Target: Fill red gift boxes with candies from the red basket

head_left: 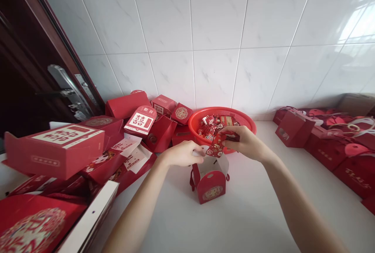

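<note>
A small red gift box with a gold round emblem stands upright on the white surface, its top flaps raised and its pale inside showing. At its back left flap is my left hand, the thumb and bent fingers closed on the flap's edge. My right hand pinches a red printed packet with gold lettering, held just above the box's opening. Right behind my hands sits a red plastic basket with small wrapped sweets in it. Part of the packet is hidden by my right fingers.
Red boxes and flat cartons are heaped at the left, several with double-happiness prints. Closed red gift boxes with ribbons crowd the right. A tiled wall rises behind; a dark door with a metal handle stands at the left.
</note>
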